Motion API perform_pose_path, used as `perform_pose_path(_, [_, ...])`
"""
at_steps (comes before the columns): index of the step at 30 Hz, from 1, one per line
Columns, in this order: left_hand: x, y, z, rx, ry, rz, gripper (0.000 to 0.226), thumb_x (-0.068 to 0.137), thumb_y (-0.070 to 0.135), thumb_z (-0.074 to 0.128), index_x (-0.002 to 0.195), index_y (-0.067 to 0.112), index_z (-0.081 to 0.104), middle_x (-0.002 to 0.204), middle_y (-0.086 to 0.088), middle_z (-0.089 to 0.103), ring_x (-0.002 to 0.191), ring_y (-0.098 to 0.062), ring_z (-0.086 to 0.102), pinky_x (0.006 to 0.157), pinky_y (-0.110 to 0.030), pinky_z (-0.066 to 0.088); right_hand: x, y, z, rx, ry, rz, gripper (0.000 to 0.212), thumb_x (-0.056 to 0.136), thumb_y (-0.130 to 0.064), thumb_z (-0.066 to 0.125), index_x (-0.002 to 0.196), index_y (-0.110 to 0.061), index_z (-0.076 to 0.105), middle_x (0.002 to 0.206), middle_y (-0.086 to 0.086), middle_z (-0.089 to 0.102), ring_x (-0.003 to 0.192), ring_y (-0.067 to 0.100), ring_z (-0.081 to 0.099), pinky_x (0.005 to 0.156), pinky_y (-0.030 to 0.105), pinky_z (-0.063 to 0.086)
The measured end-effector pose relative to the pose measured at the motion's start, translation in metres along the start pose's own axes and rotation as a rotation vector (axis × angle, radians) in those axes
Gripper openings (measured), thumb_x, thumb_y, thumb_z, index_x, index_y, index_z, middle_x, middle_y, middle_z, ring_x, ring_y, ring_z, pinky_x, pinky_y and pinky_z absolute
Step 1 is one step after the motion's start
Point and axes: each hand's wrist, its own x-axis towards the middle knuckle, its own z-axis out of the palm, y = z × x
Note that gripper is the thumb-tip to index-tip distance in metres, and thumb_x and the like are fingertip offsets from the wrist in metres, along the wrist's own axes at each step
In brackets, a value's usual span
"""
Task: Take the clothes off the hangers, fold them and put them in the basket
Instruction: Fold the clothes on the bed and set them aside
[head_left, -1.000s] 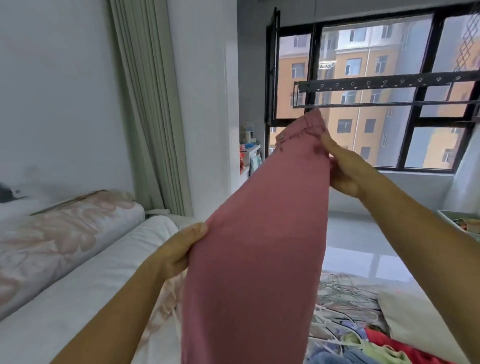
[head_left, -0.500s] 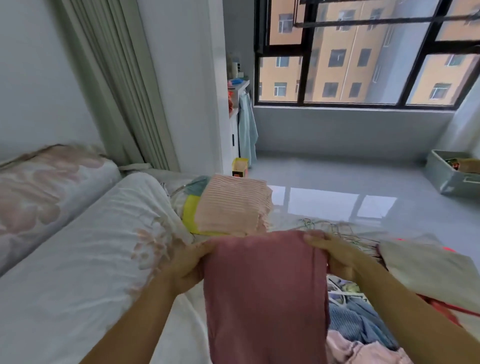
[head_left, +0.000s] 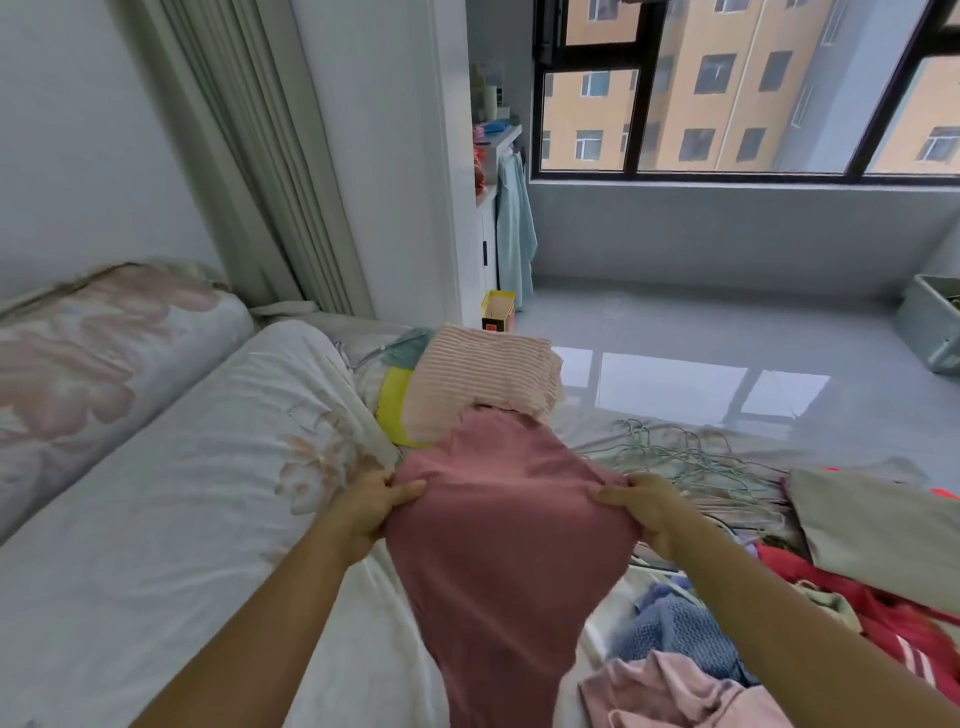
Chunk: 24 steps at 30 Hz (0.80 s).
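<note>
Our left hand (head_left: 371, 512) and right hand (head_left: 649, 509) pinch the pink garment (head_left: 498, 545) at its sides, its length running six to twelve o'clock.

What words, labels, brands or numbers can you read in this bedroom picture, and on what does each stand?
No text can be read.
Yellow box on the floor: dark and red print low on its front, too blurred to read.
Bottles on the shelf: labels too small to read.
Pink garment: plain, no print shows.
</note>
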Motion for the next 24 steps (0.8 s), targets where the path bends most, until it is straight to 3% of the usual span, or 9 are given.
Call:
perform_pose_path(4, [-0.003, 0.039, -0.006, -0.226, 0.104, 0.027, 0.031, 0.086, 0.016, 0.064, 0.110, -0.004, 0.061, 0.088, -0.010, 0.067, 0.078, -0.018, 0.063, 0.067, -0.027, 0.052, -0.002, -0.032, -0.010, 0.134, -0.025, -0.103, 0.019, 0.084, -0.001, 0.062, 0.100, 0.010, 0.061, 0.090, 0.020, 0.064, 0.076, 0.027, 0.057, 0.071, 0.037, 0.048])
perform_pose_path(7, [-0.017, 0.059, -0.017, -0.367, -0.037, 0.147, 0.031, 0.081, 0.025, 0.065, 0.101, 0.001, 0.067, 0.090, -0.011, 0.072, 0.075, -0.015, 0.070, 0.063, -0.023, 0.057, -0.008, -0.056, -0.014, 0.244, -0.010, -0.218, 0.020, 0.090, -0.008, 0.058, 0.107, 0.001, 0.062, 0.090, 0.011, 0.063, 0.074, 0.020, 0.055, 0.067, 0.032, 0.046])
perform_pose_path(9, [-0.020, 0.051, -0.022, -0.280, -0.128, 0.143, 0.041, 0.075, 0.023, 0.069, 0.109, 0.000, 0.065, 0.102, -0.014, 0.071, 0.088, -0.020, 0.069, 0.075, -0.027, 0.058, -0.011, -0.054, -0.014, 0.162, -0.084, -0.167, 0.012, 0.091, -0.014, 0.059, 0.102, -0.011, 0.062, 0.088, 0.004, 0.062, 0.077, 0.015, 0.055, 0.068, 0.030, 0.045])
perform_pose_path(11, [-0.010, 0.029, -0.024, -0.139, -0.026, 0.060, 0.039, 0.080, 0.013, 0.067, 0.116, -0.002, 0.061, 0.099, -0.014, 0.070, 0.089, -0.022, 0.065, 0.084, -0.030, 0.054, -0.005, -0.036, -0.006, 0.097, -0.111, -0.048, 0.004, 0.089, -0.007, 0.060, 0.092, -0.008, 0.061, 0.081, 0.007, 0.059, 0.072, 0.017, 0.053, 0.067, 0.030, 0.044])
perform_pose_path(13, [0.007, 0.006, -0.025, -0.114, 0.076, -0.014, 0.034, 0.085, 0.006, 0.062, 0.118, -0.002, 0.059, 0.091, -0.011, 0.068, 0.083, -0.021, 0.062, 0.078, -0.028, 0.052, 0.005, -0.018, 0.009, 0.131, -0.082, 0.045, 0.005, 0.087, -0.001, 0.060, 0.083, -0.004, 0.060, 0.076, 0.010, 0.057, 0.066, 0.019, 0.051, 0.062, 0.029, 0.043])
perform_pose_path(14, [0.014, 0.000, -0.024, -0.136, 0.084, -0.041, 0.033, 0.086, 0.004, 0.061, 0.119, -0.003, 0.059, 0.090, -0.011, 0.067, 0.081, -0.020, 0.061, 0.075, -0.028, 0.051, 0.009, -0.014, 0.017, 0.163, -0.070, 0.058, 0.003, 0.086, 0.000, 0.060, 0.086, -0.002, 0.061, 0.077, 0.011, 0.058, 0.066, 0.020, 0.052, 0.061, 0.029, 0.043])
perform_pose_path(17, [0.036, 0.001, -0.029, -0.260, 0.106, -0.046, 0.032, 0.088, 0.002, 0.058, 0.119, -0.004, 0.056, 0.089, -0.010, 0.066, 0.081, -0.019, 0.060, 0.077, -0.028, 0.050, 0.025, -0.024, 0.033, 0.191, -0.063, -0.042, 0.031, 0.086, 0.001, 0.059, 0.114, -0.012, 0.056, 0.092, 0.006, 0.060, 0.075, 0.017, 0.056, 0.063, 0.030, 0.045])
perform_pose_path(20, [0.046, 0.032, -0.039, -0.366, 0.136, 0.054, 0.016, 0.089, 0.013, 0.059, 0.100, 0.003, 0.064, 0.078, -0.005, 0.071, 0.080, -0.015, 0.060, 0.072, -0.025, 0.053, 0.033, -0.050, 0.042, 0.155, -0.034, -0.206, 0.039, 0.090, 0.002, 0.053, 0.122, -0.021, 0.051, 0.099, 0.009, 0.060, 0.075, 0.018, 0.056, 0.063, 0.030, 0.048])
perform_pose_path(24, [0.032, 0.073, -0.053, -0.412, 0.172, 0.247, 0.018, 0.092, 0.024, 0.056, 0.094, 0.008, 0.065, 0.094, -0.002, 0.068, 0.088, -0.010, 0.061, 0.086, -0.023, 0.049, 0.028, -0.083, 0.047, 0.148, 0.009, -0.379, 0.036, 0.096, -0.010, 0.047, 0.126, -0.029, 0.051, 0.106, 0.001, 0.060, 0.084, 0.019, 0.059, 0.072, 0.034, 0.050])
